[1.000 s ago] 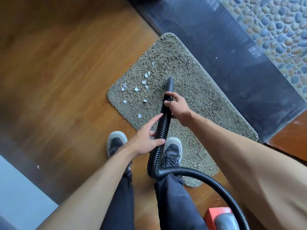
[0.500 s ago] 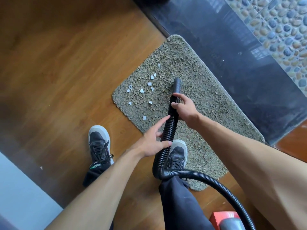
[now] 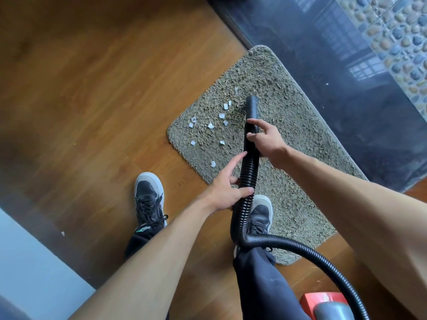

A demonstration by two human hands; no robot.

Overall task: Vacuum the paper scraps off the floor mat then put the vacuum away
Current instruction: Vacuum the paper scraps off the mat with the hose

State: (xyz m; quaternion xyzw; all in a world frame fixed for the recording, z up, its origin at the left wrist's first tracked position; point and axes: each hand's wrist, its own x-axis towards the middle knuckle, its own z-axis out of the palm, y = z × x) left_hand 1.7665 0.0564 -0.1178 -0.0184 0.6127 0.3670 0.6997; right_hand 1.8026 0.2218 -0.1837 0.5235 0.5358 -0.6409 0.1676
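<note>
Hose [image 3: 250, 165]: gripped near its nozzle [image 3: 251, 107] by right hand [image 3: 265, 139], pinched lower by left hand [image 3: 221, 192], over floor mat [image 3: 288, 107]
Paper scraps [image 3: 210, 125]: scattered on the mat, beside the nozzle
Remaining: all suction, then vacuum [image 3: 323, 306] to be stowed

The person wears dark navy trousers of soft cloth [image 3: 261, 280], loose and a little wrinkled near the ankles. On the feet is a pair of black lace-up sneakers. The left sneaker [image 3: 149, 199] and the right sneaker [image 3: 260, 213] each have a pale grey toe cap, a whitish rubber sole and black laces. The left sneaker has a small green mark near its tongue, just under the trouser hem. The left forearm [image 3: 150, 262] and the right forearm [image 3: 346, 204] are uncovered. The left hand [image 3: 221, 192] and the right hand [image 3: 268, 139] are also bare.
</note>
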